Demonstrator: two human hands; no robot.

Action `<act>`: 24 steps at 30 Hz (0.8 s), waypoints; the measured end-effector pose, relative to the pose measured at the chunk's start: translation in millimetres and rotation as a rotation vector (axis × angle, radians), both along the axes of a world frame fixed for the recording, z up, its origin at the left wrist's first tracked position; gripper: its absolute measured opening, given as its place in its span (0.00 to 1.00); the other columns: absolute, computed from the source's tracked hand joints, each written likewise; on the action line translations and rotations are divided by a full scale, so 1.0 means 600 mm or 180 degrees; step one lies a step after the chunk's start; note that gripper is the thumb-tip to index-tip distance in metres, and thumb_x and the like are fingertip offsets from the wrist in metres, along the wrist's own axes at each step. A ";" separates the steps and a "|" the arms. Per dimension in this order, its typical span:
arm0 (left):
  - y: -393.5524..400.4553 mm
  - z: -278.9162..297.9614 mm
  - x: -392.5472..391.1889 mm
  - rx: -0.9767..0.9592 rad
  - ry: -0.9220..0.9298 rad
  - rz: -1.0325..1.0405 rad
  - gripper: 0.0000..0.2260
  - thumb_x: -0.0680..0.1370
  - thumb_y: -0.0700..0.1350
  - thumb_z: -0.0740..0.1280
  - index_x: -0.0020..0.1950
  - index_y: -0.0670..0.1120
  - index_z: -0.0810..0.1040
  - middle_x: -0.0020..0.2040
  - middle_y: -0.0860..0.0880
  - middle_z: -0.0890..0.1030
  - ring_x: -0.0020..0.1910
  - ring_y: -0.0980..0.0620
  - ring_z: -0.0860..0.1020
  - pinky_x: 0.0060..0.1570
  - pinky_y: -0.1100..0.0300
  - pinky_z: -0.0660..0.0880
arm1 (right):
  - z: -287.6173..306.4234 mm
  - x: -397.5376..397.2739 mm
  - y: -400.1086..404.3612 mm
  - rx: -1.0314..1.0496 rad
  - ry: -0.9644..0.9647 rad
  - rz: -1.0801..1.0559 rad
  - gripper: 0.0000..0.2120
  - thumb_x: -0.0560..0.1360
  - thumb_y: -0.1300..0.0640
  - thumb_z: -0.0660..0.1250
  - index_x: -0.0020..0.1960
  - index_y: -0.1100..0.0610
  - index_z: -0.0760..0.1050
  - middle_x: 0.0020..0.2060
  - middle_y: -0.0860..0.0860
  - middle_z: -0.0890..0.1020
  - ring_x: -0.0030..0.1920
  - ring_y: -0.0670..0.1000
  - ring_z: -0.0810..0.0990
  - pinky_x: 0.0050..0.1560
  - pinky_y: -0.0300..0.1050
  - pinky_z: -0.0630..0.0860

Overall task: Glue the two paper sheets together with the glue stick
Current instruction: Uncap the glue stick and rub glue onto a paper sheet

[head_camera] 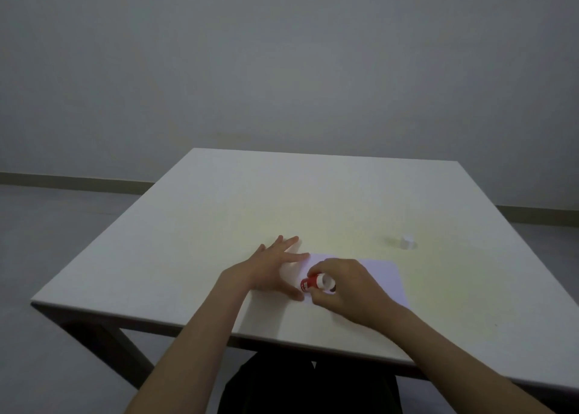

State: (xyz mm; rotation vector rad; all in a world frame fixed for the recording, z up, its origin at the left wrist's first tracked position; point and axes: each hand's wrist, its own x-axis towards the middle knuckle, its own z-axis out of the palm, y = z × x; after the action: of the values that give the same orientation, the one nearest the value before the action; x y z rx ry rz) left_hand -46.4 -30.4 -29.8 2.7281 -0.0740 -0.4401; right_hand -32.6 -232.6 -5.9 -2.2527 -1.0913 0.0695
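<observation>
A pale sheet of paper (383, 277) lies flat on the white table (219, 225), near its front edge. My left hand (272, 266) rests flat on the sheet's left end, fingers spread. My right hand (347, 288) is closed around a red and white glue stick (315, 282), which is tilted low over the paper with its red end pointing left toward my left thumb. I cannot tell a second sheet apart from the first. A small white cap (407, 241) stands on the table beyond the paper, to the right.
The table's front edge (282, 340) runs just below my forearms. A dark leg frame shows under the left corner. A grey wall and floor lie behind.
</observation>
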 end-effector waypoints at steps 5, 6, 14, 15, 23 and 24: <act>0.000 0.004 0.002 0.0103 0.0094 -0.0018 0.41 0.68 0.61 0.71 0.76 0.58 0.54 0.79 0.53 0.44 0.77 0.50 0.39 0.74 0.44 0.38 | 0.016 0.060 -0.013 0.0296 0.0185 -0.0762 0.08 0.71 0.56 0.70 0.46 0.60 0.82 0.43 0.55 0.85 0.45 0.56 0.81 0.48 0.51 0.76; -0.001 0.005 0.002 0.0118 0.0103 -0.0021 0.42 0.68 0.61 0.71 0.76 0.58 0.54 0.79 0.53 0.44 0.77 0.50 0.39 0.74 0.43 0.38 | 0.014 0.064 -0.016 0.0340 0.0180 -0.0874 0.07 0.71 0.57 0.70 0.45 0.60 0.82 0.43 0.56 0.85 0.45 0.56 0.81 0.47 0.51 0.76; -0.003 0.003 -0.001 0.0014 0.0086 0.0066 0.41 0.67 0.61 0.72 0.75 0.59 0.55 0.79 0.55 0.45 0.77 0.53 0.39 0.74 0.47 0.37 | -0.008 0.003 -0.022 0.0005 0.0152 -0.0017 0.10 0.69 0.49 0.67 0.47 0.51 0.80 0.40 0.46 0.83 0.37 0.43 0.75 0.38 0.35 0.70; -0.003 0.004 -0.001 0.0006 0.0103 0.0067 0.41 0.67 0.60 0.72 0.75 0.59 0.55 0.79 0.55 0.45 0.77 0.53 0.39 0.74 0.47 0.37 | -0.006 0.013 -0.024 0.0025 0.0205 -0.0086 0.09 0.69 0.51 0.68 0.47 0.51 0.81 0.42 0.48 0.84 0.39 0.45 0.78 0.40 0.36 0.71; -0.001 0.007 0.000 0.0028 0.0158 0.0020 0.41 0.68 0.60 0.72 0.76 0.58 0.54 0.79 0.54 0.44 0.77 0.52 0.39 0.74 0.45 0.36 | -0.005 0.039 -0.055 0.0383 -0.0041 -0.0835 0.07 0.70 0.57 0.70 0.46 0.58 0.81 0.42 0.53 0.85 0.43 0.53 0.81 0.45 0.46 0.74; -0.001 0.007 0.000 0.0042 0.0153 0.0018 0.41 0.68 0.60 0.72 0.76 0.58 0.54 0.79 0.54 0.44 0.77 0.52 0.39 0.74 0.45 0.36 | -0.007 0.022 -0.057 0.0324 -0.0042 -0.0605 0.07 0.70 0.55 0.70 0.46 0.57 0.81 0.42 0.52 0.85 0.41 0.51 0.80 0.44 0.44 0.74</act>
State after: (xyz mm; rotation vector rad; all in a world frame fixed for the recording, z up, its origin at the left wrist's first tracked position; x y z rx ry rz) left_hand -46.3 -31.2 -25.8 2.7283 -0.0508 -0.5060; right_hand -19.7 -267.0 -10.0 -2.2557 -0.8627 -0.0781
